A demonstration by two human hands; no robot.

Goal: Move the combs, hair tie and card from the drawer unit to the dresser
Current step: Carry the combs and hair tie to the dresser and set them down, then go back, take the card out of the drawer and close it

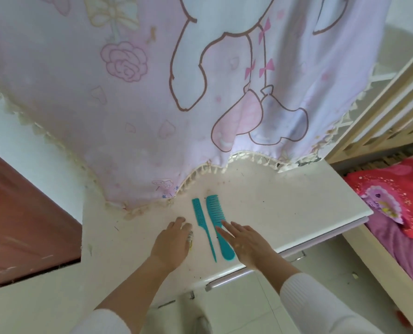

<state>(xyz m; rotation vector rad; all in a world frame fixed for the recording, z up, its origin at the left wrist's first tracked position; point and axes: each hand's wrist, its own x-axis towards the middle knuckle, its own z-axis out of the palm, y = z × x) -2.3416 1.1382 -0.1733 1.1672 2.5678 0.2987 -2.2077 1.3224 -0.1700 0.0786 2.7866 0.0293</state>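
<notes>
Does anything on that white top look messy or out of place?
Mostly tidy: the two teal combs lie neatly side by side. But the white top carries dark specks and smudges, and the pink curtain sags onto its back edge.

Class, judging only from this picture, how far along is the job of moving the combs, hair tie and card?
Apparently done: the tail comb and wide-tooth comb lie side by side on the white top. In hand: the left hand covers something small, possibly the hair tie; the right hand rests open at the wide comb. Left: no card is visible.
</notes>
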